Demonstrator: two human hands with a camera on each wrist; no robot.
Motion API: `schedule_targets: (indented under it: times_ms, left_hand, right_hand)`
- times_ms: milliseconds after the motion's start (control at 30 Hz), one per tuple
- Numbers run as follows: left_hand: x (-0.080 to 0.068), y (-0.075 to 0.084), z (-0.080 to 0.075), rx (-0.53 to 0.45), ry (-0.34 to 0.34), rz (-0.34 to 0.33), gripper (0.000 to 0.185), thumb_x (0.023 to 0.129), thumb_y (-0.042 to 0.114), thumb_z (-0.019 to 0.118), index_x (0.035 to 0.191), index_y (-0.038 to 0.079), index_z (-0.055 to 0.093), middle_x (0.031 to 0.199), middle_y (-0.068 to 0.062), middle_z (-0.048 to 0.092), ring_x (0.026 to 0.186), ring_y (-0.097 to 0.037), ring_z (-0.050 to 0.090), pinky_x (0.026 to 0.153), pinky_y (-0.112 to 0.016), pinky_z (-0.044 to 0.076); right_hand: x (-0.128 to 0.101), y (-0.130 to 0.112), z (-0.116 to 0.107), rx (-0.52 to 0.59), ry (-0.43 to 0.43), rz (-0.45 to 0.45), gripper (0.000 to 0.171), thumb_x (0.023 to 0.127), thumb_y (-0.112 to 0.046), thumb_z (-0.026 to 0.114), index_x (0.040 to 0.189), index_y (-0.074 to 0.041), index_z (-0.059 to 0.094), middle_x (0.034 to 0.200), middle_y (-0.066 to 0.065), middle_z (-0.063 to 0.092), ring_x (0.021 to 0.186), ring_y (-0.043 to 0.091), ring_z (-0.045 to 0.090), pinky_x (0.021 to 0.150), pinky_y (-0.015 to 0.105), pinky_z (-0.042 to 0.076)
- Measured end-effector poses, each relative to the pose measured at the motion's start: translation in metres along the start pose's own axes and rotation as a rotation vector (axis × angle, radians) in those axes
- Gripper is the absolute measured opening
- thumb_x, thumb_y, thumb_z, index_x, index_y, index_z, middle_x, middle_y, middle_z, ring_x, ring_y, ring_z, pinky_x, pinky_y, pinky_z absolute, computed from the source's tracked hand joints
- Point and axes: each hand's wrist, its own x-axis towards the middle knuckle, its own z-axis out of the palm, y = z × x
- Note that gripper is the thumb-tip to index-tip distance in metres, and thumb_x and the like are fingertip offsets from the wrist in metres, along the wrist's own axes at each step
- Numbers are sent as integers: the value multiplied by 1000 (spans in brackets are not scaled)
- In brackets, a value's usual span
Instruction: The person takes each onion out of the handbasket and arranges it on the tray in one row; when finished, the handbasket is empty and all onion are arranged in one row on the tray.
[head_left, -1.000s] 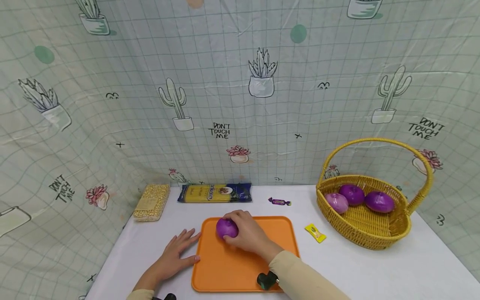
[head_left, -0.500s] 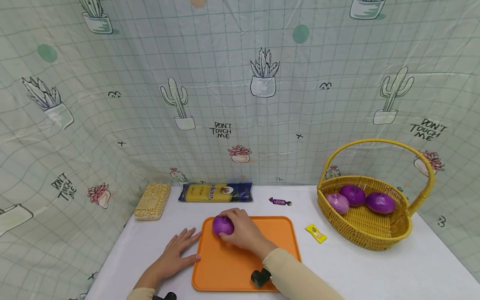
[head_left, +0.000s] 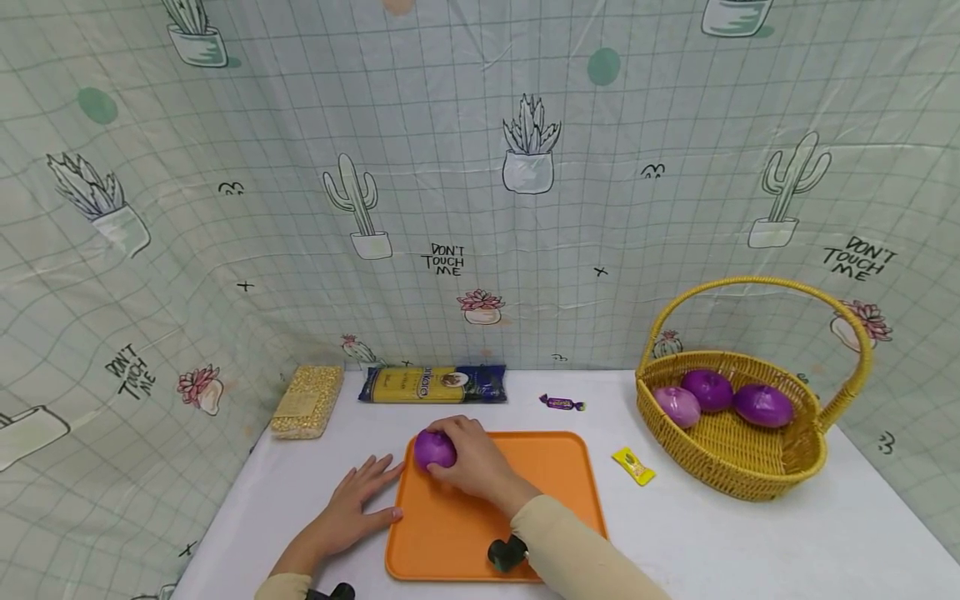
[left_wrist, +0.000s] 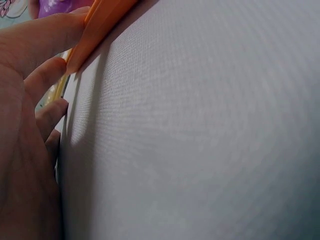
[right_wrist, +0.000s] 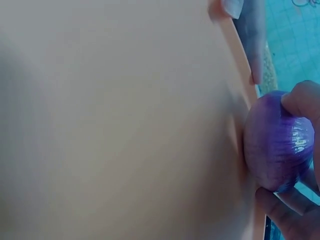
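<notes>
A white worktop point(head_left: 712, 546) stretches before a pale green-grey cloth point(head_left: 442, 125) printed with a grid, potted cacti and the words "DON'T TOUCH ME". Nearest, a small black device point(head_left: 507, 553) sits at the right wrist, beside a beige sleeve point(head_left: 577, 554). The person's left hand point(head_left: 352, 510) has its fingers spread, thumb and index touching the left edge of a rectangular orange tray point(head_left: 450, 542). Toward the tray's far left corner, the right hand point(head_left: 477, 467) grips a round, glossy purple onion point(head_left: 431, 450), thumb and fingers around its sides; whether its weight rests on the tray is unclear.

To the right of the tray lies a small yellow wrapped candy point(head_left: 633, 466). Beyond it stands a yellow woven basket point(head_left: 738, 450) with a tall arched handle, holding a paler pink-purple onion point(head_left: 678, 407) and two deep purple onions point(head_left: 763, 406). Farther back are a purple twist-wrapped candy point(head_left: 562, 403), a clear bag of yellow kernels point(head_left: 307, 402) and a yellow-and-blue pasta packet point(head_left: 432, 385).
</notes>
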Motion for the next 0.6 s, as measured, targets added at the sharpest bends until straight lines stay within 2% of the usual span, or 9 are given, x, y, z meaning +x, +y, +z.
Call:
schedule_targets:
  times_ms: [600]
  left_hand:
    - [-1, 2, 0, -22, 8, -17, 70, 92, 42, 73, 151, 10, 50, 161, -22, 34, 152, -49, 13, 119, -68, -1]
  right_hand:
    - [8, -8, 6, -14, -3, 2, 50, 90, -37, 78, 136, -26, 60, 143, 2, 55, 122, 23, 52, 99, 42, 55]
